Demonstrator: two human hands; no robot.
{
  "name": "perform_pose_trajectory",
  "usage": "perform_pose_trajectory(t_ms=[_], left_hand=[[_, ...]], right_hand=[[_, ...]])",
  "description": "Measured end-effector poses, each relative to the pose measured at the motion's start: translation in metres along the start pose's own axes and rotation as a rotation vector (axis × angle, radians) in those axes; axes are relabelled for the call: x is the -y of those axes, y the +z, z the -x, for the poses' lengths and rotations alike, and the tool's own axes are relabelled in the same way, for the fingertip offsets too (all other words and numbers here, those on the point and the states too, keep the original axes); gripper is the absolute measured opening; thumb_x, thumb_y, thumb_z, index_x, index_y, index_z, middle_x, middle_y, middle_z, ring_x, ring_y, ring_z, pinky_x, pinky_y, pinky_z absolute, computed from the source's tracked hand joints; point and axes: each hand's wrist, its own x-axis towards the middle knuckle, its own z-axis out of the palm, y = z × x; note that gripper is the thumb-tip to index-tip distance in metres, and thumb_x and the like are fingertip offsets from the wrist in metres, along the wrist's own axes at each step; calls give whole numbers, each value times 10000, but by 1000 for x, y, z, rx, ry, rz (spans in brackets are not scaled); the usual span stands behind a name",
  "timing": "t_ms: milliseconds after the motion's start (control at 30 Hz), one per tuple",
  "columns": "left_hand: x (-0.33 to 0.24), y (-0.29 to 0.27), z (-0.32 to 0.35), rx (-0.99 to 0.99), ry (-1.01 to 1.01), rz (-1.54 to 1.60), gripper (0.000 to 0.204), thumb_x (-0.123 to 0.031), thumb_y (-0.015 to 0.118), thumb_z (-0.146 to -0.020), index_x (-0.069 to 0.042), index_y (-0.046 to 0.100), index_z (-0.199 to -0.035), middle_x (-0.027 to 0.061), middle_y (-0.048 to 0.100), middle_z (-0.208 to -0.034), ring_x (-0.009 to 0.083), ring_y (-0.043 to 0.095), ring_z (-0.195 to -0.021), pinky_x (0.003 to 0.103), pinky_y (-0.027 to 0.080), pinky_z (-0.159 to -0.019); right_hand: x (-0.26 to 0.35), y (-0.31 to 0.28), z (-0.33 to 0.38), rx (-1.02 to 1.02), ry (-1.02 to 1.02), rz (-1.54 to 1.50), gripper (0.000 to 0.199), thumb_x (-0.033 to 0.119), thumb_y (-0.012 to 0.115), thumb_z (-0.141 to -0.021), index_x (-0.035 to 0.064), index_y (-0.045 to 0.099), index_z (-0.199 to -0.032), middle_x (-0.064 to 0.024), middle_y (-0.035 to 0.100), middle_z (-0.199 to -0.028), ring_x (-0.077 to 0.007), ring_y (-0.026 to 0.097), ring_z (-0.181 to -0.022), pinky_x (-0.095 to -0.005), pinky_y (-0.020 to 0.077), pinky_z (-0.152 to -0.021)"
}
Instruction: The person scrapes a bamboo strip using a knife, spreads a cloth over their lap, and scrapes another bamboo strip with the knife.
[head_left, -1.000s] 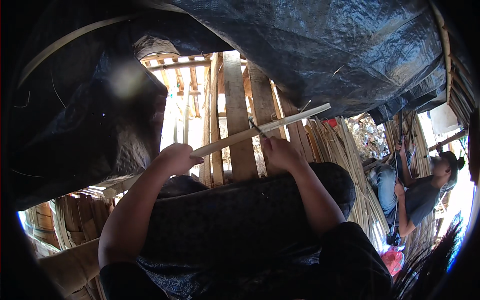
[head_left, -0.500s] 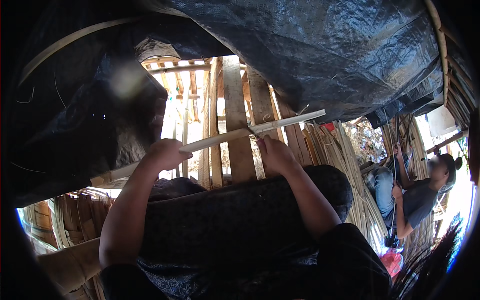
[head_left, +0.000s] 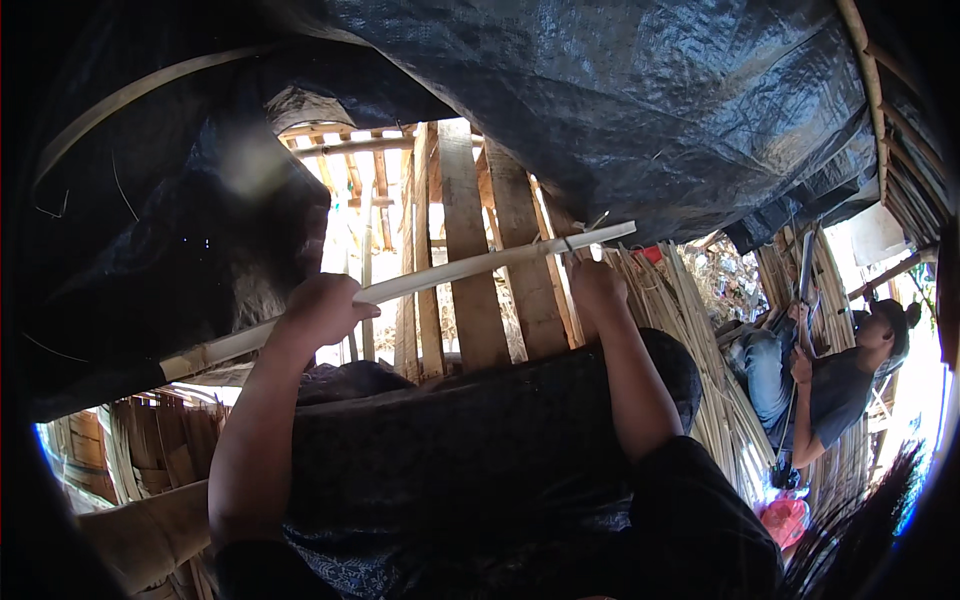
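Note:
A long pale bamboo strip (head_left: 460, 268) slants across the view, its right end higher than its left. My left hand (head_left: 325, 310) is closed around it left of the middle. Close to the strip's right end, my right hand (head_left: 599, 288) is closed on a small knife (head_left: 568, 244), whose dark blade lies across the strip. The knife's handle is mostly hidden in my fingers. A thin curled shaving (head_left: 600, 219) stands up near the blade. Dark cloth covers my lap (head_left: 480, 440) beneath both forearms.
Upright wooden planks (head_left: 468, 250) stand ahead. A dark tarp (head_left: 640, 90) hangs overhead and to the left. Bundled bamboo strips (head_left: 700, 350) lean at the right, where another person (head_left: 830, 390) sits holding a long thin strip. A red plastic bag (head_left: 785, 518) lies below that person.
My right hand and the knife have slid rightward along the bamboo strip, toward its end. The strip has shifted slightly left. At the right, the other person's head and hands have moved a little.

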Motion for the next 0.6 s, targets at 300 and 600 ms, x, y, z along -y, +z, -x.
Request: perform_pose_trajectory(t_ms=[300,600], left_hand=[[11,8,7,-69,14,1,410,-399,679,-816,10,657,-807,208,658,-796,366,652,-794,451,500,-746],[1,-8,3,8,-19,35,427,-416,674,-822,10,665,-858,209,668,-840,353,662,-834,442,510,-777]], right_hand=[[87,-12,79,-203,-521,-253,350,353,407,-985,47,573,-947,-185,649,-706,-350,663,-656,-472,514,-588],[5,6,-1,-173,-22,-68,483,400,312,-995,61,654,-943,-224,668,-892,-398,647,-891,-518,508,-775]])
